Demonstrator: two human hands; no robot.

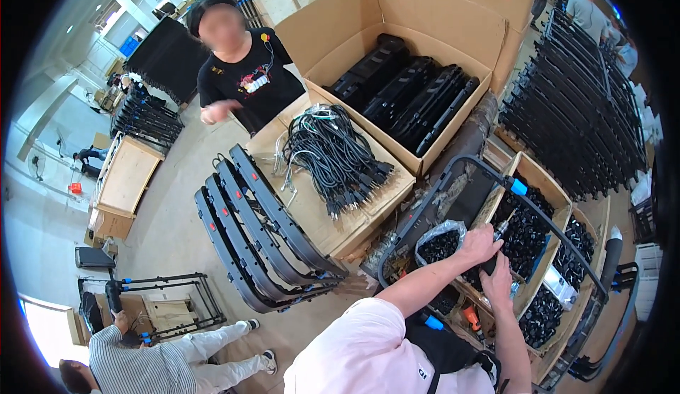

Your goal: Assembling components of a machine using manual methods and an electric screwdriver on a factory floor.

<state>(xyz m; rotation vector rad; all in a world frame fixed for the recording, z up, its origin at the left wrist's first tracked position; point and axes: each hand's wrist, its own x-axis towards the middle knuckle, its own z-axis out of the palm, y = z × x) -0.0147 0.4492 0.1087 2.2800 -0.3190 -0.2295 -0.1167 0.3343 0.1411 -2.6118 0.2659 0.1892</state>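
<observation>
My left hand (478, 244) and my right hand (498, 280) come together over the parts bins. Both are closed around what looks like a black power screwdriver (502, 228); its silvery front end and thin bit point up and away from me, and its body is mostly hidden by my fingers. Around my hands runs a black tubular frame (443, 181) with blue sleeves (518, 187), lying across the wooden bin (561, 203). Beneath them, small black plastic parts (531, 217) fill the compartments, and a clear plastic bag (440, 242) holds more. An orange-and-black tool (472, 317) lies nearer my body.
A cardboard box (397, 22) of black housings stands ahead, beside a bundle of black cables (329, 153) on a carton (368, 227). Curved grey-black frames (258, 231) lean at left. Stacked frames (567, 103) rise at right. One person (244, 75) stands opposite; another (163, 362) works lower left.
</observation>
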